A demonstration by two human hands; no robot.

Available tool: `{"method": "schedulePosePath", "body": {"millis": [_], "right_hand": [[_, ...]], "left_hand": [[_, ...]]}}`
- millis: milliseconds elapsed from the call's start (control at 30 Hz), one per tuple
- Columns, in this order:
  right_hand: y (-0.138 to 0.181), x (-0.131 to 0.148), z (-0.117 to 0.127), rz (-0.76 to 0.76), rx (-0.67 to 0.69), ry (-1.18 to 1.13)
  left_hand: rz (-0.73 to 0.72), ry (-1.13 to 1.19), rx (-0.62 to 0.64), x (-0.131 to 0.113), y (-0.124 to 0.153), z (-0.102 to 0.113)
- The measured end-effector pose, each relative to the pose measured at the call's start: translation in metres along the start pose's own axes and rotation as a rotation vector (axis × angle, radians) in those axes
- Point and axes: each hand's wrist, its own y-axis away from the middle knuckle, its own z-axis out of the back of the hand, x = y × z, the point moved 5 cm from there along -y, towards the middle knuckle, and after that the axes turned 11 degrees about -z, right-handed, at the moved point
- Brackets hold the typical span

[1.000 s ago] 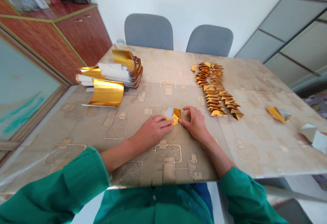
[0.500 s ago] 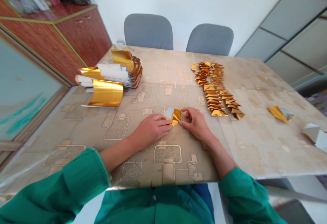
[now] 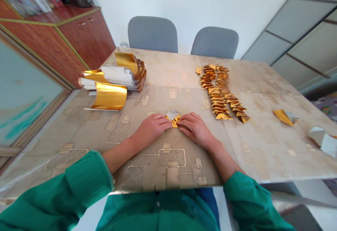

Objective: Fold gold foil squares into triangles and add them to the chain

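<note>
A small piece of gold foil paper, partly folded with some white backing showing, lies on the table between my hands. My left hand grips its left side, fingers together and pressed down. On the right side, the fingers of my right hand are closed on the paper's edge. My fingers cover both ends of the sheet. Beyond my right hand stand rows of folded gold paper pieces, nested one behind another. To the left rests a curved loose gold sheet.
A thick stack of gold and white sheets sits at the back left of the patterned table. A part-folded gold piece and white-sided paper lie at the right. Two grey chairs stand behind the table.
My right hand has shifted slightly left, its fingers now lower and closer to my left hand. The foil paper has moved a little left, with more of it folded down.
</note>
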Motion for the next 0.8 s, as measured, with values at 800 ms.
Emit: {"method": "schedulePosePath", "body": {"millis": [800], "right_hand": [[-0.008, 0.009, -0.007, -0.225, -0.111, 0.085]], "left_hand": [[0.065, -0.136, 0.000, -0.007, -0.002, 0.003]]}}
